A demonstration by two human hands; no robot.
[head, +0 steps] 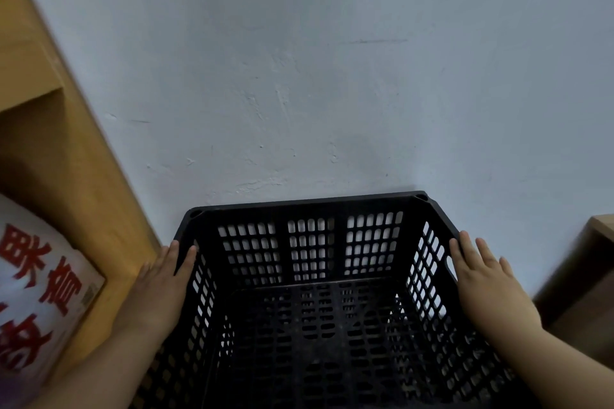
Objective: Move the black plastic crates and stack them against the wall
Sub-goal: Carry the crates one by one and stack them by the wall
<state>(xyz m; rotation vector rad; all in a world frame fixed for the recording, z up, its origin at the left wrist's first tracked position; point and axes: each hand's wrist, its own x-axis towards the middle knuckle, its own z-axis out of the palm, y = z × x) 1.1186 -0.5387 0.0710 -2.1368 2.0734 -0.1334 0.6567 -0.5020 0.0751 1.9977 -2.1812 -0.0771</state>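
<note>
A black plastic crate (310,206) with perforated walls fills the lower middle of the view, its far rim close to the pale blue-grey wall (332,76). It is empty, and through its floor I see more black lattice below. My left hand (162,285) lies flat against the crate's left outer side, fingers straight, thumb over the rim. On the right outer side my right hand (488,282) presses flat near a handle slot. The two palms clamp the crate between them.
A wooden shelf unit (76,183) stands at the left, touching the wall, with a white box printed with red characters (43,292) inside it. Another brown wooden piece (584,279) sits at the right edge.
</note>
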